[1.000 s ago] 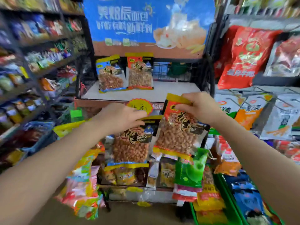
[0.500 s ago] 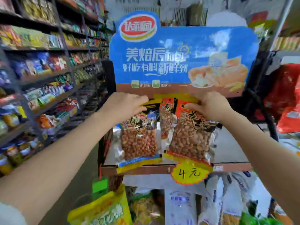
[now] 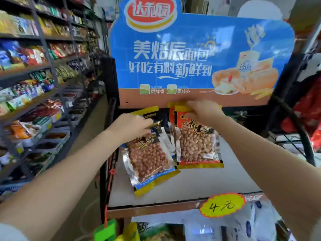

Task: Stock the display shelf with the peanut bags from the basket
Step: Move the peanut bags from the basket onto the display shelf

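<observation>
White shelf under blue sign; hands each gripping a peanut bag.

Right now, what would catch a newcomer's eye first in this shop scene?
The big blue cardboard bread sign towers over the white display shelf. Below it, two bare hands each grip a clear peanut bag: the left hand a blue-and-yellow-edged bag, tilted, the right hand a red-and-yellow-edged bag. A yellow starburst price tag hangs at the front edge.

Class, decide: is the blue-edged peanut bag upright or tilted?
Tilted: the blue-edged peanut bag, gripped by the left hand, leans with its bottom edge slanting rightward.
</observation>
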{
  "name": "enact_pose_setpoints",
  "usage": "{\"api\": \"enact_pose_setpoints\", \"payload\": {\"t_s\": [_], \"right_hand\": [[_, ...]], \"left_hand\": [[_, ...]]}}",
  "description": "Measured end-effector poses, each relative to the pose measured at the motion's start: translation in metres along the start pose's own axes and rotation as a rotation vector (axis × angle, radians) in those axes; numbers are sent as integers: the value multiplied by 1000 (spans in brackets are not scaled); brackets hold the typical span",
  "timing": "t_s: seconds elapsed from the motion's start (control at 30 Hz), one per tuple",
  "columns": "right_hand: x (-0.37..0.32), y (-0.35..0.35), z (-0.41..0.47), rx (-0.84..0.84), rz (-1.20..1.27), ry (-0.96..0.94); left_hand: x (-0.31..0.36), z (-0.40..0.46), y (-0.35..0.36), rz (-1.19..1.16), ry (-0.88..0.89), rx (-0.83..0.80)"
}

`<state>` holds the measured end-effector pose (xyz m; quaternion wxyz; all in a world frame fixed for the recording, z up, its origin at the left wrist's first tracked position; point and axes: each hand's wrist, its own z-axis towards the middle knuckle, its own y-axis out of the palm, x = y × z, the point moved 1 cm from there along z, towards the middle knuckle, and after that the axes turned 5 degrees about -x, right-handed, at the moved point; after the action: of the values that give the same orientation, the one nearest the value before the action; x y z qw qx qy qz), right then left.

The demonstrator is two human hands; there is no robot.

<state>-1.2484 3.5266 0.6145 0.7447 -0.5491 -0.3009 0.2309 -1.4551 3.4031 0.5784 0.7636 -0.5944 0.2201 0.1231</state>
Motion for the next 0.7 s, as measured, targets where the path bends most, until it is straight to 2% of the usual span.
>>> {"api": "enact_pose_setpoints", "payload": {"t_s": [0.2,0.3,0.37,0.5,0.6,0.7], "right_hand": [[-11,28,3,80,-38,90],[-8,34,-25,129,29,96],[-4,34,-59,149,69,70],[19,40,-160,260,197,53],[48,50,-259,286,314,137],[81,79,-370,209,414,372]], "left_hand": [[16,5,16,2,-54,-12],[31,0,5,1,-37,199],[58,-6,-6,-97,63,308],[145,-21,-43,-304,266,419],[228,-28,-70,-400,413,446],[327,-41,-74,-455,582,304]]}}
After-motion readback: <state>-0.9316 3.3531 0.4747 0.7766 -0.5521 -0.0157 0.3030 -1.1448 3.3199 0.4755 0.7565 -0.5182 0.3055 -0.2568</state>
